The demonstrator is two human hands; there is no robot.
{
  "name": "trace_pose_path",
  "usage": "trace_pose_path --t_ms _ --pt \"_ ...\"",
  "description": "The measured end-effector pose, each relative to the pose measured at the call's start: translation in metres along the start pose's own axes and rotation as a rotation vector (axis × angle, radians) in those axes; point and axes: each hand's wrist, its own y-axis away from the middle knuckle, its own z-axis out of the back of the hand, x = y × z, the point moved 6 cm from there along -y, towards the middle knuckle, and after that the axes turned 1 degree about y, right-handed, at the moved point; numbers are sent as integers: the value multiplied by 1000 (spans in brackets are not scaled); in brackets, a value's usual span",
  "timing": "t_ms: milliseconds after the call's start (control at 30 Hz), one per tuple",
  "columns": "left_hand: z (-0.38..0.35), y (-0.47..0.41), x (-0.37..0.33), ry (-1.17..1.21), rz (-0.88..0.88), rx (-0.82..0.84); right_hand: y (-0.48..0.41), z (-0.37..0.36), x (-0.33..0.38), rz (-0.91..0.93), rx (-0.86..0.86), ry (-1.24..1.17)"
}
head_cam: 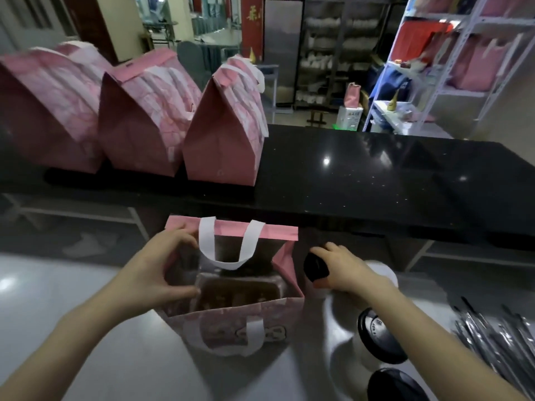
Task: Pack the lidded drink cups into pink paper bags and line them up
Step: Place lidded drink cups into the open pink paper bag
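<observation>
Pinching the left rim of an open pink paper bag (231,322) with the left grip (156,269), fingers and thumb curled over the edge, down on the grey bench (86,308) close in front. Clasping a black-lidded drink cup (316,268) in the right grip (346,270) just right of that bag, tilted lid-first toward it, with two more lidded cups (379,338) nearer on the right. Beyond, on the raised black bench (376,175), three closed pink bags (144,120) lined up side by side.

A black counter (376,180) shines across the middle before me. White shelves (460,94) stand upper right, a dark cupboard (327,53) top middle.
</observation>
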Motion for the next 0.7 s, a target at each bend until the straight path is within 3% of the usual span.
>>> trace_pose_path --t_ms 167,433,567,700 --pt "-8 21 -9 2 118 -32 23 19 15 103 -60 -63" --pt "-31 25 -26 -343 -12 148 120 157 28 257 -270 -192" --pt "-33 24 -30 -385 12 135 169 217 55 313 -383 -218" --pt "-29 23 -33 -372 -38 89 177 221 112 423 -352 -241"
